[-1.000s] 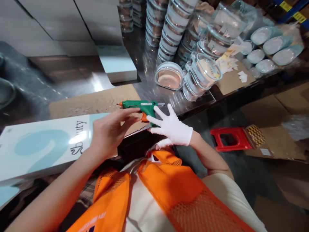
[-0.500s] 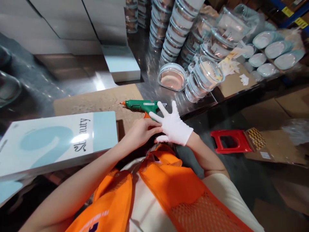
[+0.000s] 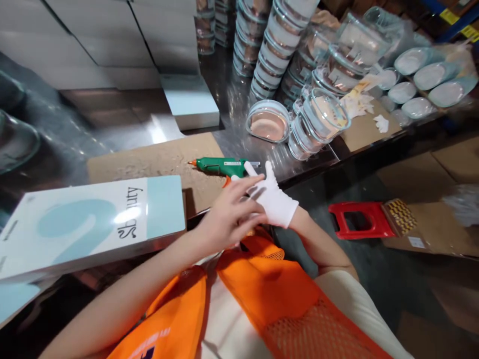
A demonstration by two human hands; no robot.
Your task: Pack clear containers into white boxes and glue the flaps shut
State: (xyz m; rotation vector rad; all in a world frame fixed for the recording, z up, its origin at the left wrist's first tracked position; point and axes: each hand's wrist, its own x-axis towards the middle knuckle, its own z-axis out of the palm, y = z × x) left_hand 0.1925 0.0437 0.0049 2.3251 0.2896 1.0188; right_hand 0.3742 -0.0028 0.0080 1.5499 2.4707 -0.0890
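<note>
bare hand meets white glove beside a green glue gun

a worker's bare left hand (image 3: 224, 212), slightly blurred, reaches across the white glove (image 3: 281, 202) worn on the right hand (image 3: 272, 195). the left fingers are loosely apart over the glove's palm side; whether they touch it cannot be told. the right fingers are spread, partly hidden behind the left hand. just beyond them, the green glue gun (image 3: 215, 165), orange at nozzle and trigger, lies on a sheet of brown cardboard (image 3: 149, 154) on the metal table (image 3: 232, 107).

past the gun sits a clear oval food container (image 3: 268, 122), its pale contents or base too unclear to tell. next to it rises a short stack of clear containers (image 3: 312, 122), with printed paper showing in the top one. taller container stacks (image 3: 275, 55) stand behind, and lidded containers in plastic wrap (image 3: 430, 70) lie at far right.

at left, a white and pale blue box (image 3: 93, 214) carries black lettering ending in "uty", its middle lost to glare. lettering on the orange vest (image 3: 269, 279) is cut off, and the yellow labels (image 3: 449, 17) at upper right are too small to read.
</note>
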